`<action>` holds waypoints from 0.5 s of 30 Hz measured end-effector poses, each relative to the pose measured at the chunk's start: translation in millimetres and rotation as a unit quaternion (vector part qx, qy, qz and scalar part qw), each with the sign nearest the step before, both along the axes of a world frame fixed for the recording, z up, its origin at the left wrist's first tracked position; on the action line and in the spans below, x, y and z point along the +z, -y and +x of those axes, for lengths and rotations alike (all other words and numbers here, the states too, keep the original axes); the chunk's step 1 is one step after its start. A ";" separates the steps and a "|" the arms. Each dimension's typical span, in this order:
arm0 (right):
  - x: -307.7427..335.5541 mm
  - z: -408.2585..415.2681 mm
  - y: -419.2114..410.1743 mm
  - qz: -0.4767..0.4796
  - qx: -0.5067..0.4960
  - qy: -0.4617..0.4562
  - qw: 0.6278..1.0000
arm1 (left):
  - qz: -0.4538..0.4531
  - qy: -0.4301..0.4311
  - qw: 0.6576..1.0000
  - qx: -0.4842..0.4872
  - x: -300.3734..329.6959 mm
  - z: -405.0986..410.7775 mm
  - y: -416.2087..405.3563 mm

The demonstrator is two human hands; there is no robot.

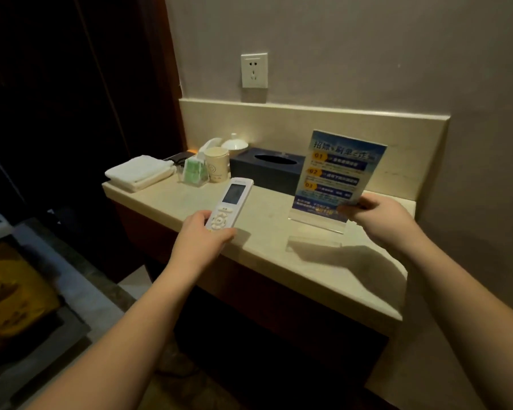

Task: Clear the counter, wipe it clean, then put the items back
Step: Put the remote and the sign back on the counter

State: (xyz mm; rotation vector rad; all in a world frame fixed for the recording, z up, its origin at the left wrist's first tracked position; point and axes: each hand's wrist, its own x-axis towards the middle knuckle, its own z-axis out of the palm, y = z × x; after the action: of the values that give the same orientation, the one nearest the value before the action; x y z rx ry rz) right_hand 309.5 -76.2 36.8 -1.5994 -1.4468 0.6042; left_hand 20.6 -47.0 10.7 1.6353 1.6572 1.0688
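White remote and blue sign lifted from the counter

The left hand [200, 232] grips a white remote control [230, 204], raised above the near edge of the beige stone counter [261, 232]. The right hand [373, 216] pinches the lower right edge of a blue sign in a clear acrylic stand [335, 179], tilted, its base above the counter. A folded white towel [139, 172] lies at the far left.

A: I read this as a hotel room.
B: Evidence?
A: Folded towel [139, 172], lidded cups [216, 163], tissue box [268, 168], acrylic notice stand [336, 179] on 1 stone counter [267, 232].
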 end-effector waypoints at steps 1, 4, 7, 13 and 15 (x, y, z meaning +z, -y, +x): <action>0.6 4.7 -10.2 -0.004 -0.003 0.006 1.000 | -0.003 -0.013 1.000 -0.002 -0.3 1.7 -13.6; -1.1 23.5 -40.6 -0.018 -0.015 0.031 0.999 | -0.022 -0.058 0.998 0.003 -3.8 6.1 -54.1; -2.4 42.2 -65.8 -0.042 -0.031 0.040 0.998 | -0.063 -0.102 0.993 0.018 -7.6 13.7 -88.4; -7.7 65.3 -98.7 -0.076 -0.053 0.041 0.995 | -0.105 -0.202 0.971 0.071 -12.9 25.7 -127.2; -11.1 69.9 -107.9 -0.081 -0.059 0.041 0.994 | -0.113 -0.220 0.966 0.079 -15.3 27.9 -135.1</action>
State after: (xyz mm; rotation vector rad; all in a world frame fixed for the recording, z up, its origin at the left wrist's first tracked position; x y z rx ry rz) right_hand 379.5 31.7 25.6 -1.8431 -1.3795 0.6061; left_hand 48.5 88.1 -4.6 1.6894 2.1379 0.5769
